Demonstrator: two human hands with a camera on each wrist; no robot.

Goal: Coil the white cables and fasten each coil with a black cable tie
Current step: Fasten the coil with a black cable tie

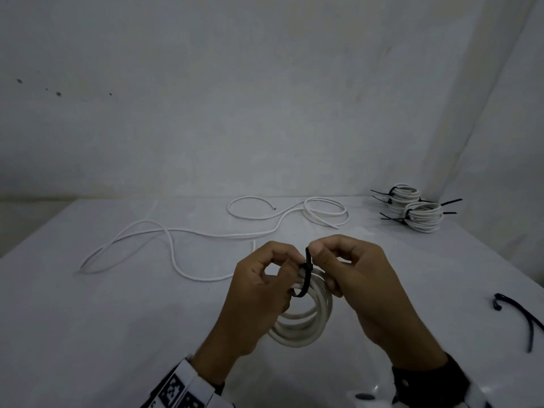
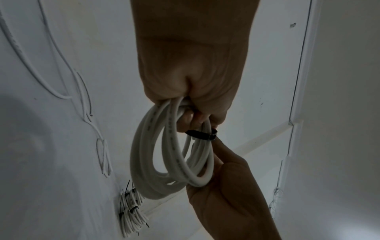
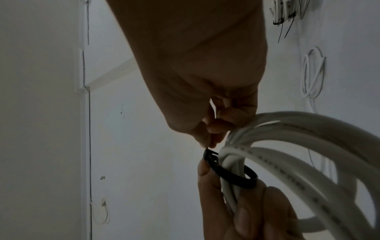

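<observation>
I hold a coil of white cable (image 1: 306, 316) upright above the white table (image 1: 117, 334), near its six o'clock edge. My left hand (image 1: 259, 293) has its fingers curled round the coil's top at about ten o'clock of the ring, and a black cable tie (image 1: 306, 275) loops the bundle there. My right hand (image 1: 362, 275) pinches the tie's free tail between thumb and forefinger, straight up toward twelve o'clock. To do this well, I judge I should keep the left grip firm so the turns stay stacked, steady the tie's head with a left fingertip, and pull the tail in line with the head — a sideways tug could skew the loop or let a turn slip out. Counting now: one coil in my hands; tied coils (image 1: 412, 207) stacked at two o'clock, far corner — I count at least two, perhaps more underneath, each with black tails sticking out. Loose white cables (image 1: 206, 231) sprawl from ten to one o'clock, seemingly two lengths, though I cannot be sure. Spare black ties (image 1: 527, 322) lie at four o'clock, apparently two.
</observation>
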